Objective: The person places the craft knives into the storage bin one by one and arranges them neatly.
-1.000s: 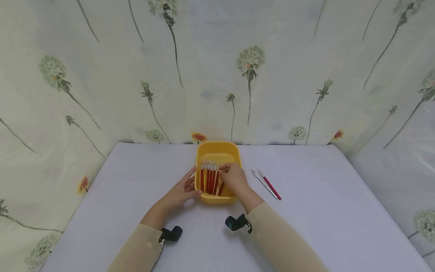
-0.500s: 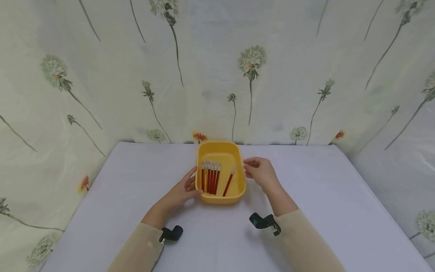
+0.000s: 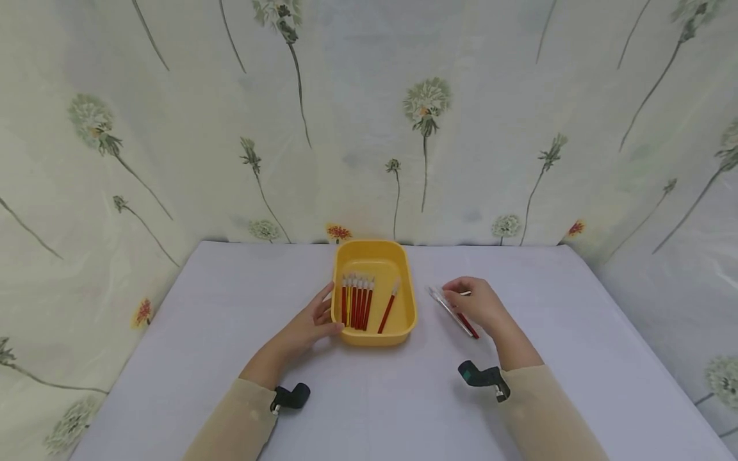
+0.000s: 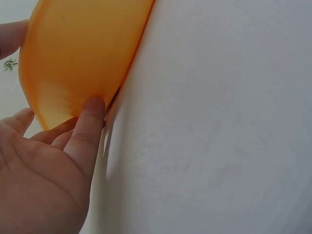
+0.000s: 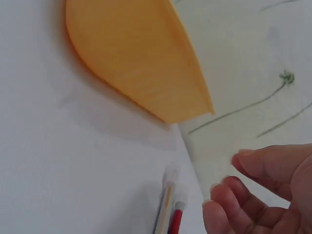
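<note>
In the head view, my left hand (image 3: 308,323) rests against the left side of a yellow plastic tray (image 3: 406,320). Its extended fingers touch the outer wall (image 4: 87,53) in the left wrist view, the thumb at the rim. Inside the tray lie several paintbrushes (image 3: 357,307) with pale tips, mostly red-handled and one yellow, side by side at the left. A separate red paintbrush (image 3: 387,314) slants at the right. Over two more paintbrushes on the table, a silver one (image 3: 452,315) and a red one (image 3: 469,328), hovers my right hand (image 5: 263,195), thumb and fingers apart.
A white-covered table (image 3: 576,358) lies under everything. Behind it hangs a pale cloth backdrop (image 3: 346,128) printed with dandelions, close to the tray's far end. A dark wrist camera (image 3: 481,376) hangs from each sleeve.
My right hand has left the tray, moving right to the loose paintbrushes. The separate red paintbrush stays behind in the tray, tilted. My left hand has kept its place.
</note>
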### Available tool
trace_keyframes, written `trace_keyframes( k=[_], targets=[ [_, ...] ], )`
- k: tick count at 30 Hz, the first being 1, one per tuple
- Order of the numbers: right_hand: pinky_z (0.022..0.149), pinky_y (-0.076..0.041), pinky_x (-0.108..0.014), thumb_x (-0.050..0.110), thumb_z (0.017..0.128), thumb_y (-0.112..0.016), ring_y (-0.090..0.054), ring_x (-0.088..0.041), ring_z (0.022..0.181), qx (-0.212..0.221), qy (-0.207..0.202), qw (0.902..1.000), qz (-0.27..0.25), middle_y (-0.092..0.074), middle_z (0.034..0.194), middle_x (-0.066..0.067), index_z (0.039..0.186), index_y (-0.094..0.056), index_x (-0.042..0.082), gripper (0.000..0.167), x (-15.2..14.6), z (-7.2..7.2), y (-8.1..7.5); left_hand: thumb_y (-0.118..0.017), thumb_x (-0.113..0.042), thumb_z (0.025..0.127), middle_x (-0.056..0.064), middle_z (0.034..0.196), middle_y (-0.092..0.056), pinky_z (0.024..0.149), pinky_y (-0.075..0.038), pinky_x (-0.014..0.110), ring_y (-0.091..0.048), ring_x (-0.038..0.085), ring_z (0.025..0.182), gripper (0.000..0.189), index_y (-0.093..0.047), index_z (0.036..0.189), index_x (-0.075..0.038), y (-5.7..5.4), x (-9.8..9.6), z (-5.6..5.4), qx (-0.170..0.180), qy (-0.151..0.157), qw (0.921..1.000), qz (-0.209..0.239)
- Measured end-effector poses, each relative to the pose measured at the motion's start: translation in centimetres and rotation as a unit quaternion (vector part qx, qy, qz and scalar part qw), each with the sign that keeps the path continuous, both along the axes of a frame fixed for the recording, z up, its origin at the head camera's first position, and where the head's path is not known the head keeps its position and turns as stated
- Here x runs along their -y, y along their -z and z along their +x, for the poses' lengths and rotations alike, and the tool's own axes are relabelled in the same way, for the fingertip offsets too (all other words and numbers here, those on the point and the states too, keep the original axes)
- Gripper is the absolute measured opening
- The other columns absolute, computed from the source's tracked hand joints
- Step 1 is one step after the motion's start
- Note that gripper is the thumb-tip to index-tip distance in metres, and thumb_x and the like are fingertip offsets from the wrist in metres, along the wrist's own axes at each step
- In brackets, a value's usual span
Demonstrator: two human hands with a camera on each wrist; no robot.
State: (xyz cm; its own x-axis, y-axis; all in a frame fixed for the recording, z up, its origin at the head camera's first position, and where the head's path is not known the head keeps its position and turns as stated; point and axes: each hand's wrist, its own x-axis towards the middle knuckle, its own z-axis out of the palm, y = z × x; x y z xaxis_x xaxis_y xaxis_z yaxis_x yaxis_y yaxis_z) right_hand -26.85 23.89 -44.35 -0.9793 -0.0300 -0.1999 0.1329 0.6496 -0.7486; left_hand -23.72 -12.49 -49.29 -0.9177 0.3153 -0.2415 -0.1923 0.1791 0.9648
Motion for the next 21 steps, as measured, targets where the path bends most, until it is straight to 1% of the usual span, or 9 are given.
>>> trace_keyframes(
  k=[5, 10, 13, 18, 21],
  targets=[
    [0.079, -0.054, -0.032, 0.023, 0.101, -0.061, -0.061, -0.025, 0.095, -0.006, -0.007, 0.9998, 0.016, -0.065, 0.112, -0.014, 0.122, -0.066, 0.005, 0.029, -1.3, -0.5, 1.6, -0.078, -0.022, 0.089, 0.009, 0.162, -0.031, 0.117, -0.028, 0.05, -0.03, 0.03, 0.148, 0.094, -0.018, 0.159, -0.04, 0.0, 0.1, 0.1, -0.005, 0.002, 1.0, -0.001],
    [0.079, -0.051, -0.032, 0.021, 0.099, -0.063, -0.058, -0.026, 0.096, -0.01, -0.013, 0.9997, 0.02, -0.066, 0.111, -0.014, 0.12, -0.067, 0.003, 0.028, -2.0, -0.8, 2.3, -0.078, -0.023, 0.089, 0.009, 0.162, -0.03, 0.117, -0.028, 0.05, -0.031, 0.029, 0.148, 0.095, -0.018, 0.159, -0.041, 0.3, 0.2, -0.1, -0.006, 0.002, 0.9999, -0.008],
    [0.08, -0.051, -0.034, 0.02, 0.099, -0.063, -0.058, -0.026, 0.096, 0.002, -0.012, 0.9998, 0.014, -0.066, 0.111, -0.014, 0.119, -0.067, 0.002, 0.027, -2.2, -1.0, 2.6, -0.078, -0.023, 0.089, 0.01, 0.162, -0.03, 0.117, -0.028, 0.05, -0.031, 0.029, 0.148, 0.094, -0.018, 0.159, -0.04, 0.3, 0.2, 0.0, -0.007, 0.003, 1.0, -0.006],
    [0.082, -0.051, -0.035, 0.021, 0.099, -0.064, -0.058, -0.024, 0.096, 0.041, -0.012, 0.999, 0.015, -0.066, 0.114, -0.012, 0.121, -0.067, 0.007, 0.026, -2.4, -1.3, 3.2, -0.078, -0.022, 0.089, 0.01, 0.162, -0.03, 0.117, -0.029, 0.05, -0.031, 0.03, 0.148, 0.094, -0.018, 0.16, -0.04, 0.1, 0.1, 0.1, -0.008, 0.003, 1.0, -0.002],
    [0.08, -0.05, -0.034, 0.019, 0.1, -0.063, -0.057, -0.024, 0.094, 0.049, -0.018, 0.9985, 0.018, -0.065, 0.113, -0.011, 0.121, -0.067, 0.008, 0.024, -2.6, -1.5, 3.5, -0.077, -0.021, 0.09, 0.012, 0.162, -0.03, 0.117, -0.028, 0.05, -0.031, 0.031, 0.148, 0.094, -0.017, 0.16, -0.039, 0.1, 0.1, 0.1, -0.012, 0.006, 0.9999, 0.003]
  ],
)
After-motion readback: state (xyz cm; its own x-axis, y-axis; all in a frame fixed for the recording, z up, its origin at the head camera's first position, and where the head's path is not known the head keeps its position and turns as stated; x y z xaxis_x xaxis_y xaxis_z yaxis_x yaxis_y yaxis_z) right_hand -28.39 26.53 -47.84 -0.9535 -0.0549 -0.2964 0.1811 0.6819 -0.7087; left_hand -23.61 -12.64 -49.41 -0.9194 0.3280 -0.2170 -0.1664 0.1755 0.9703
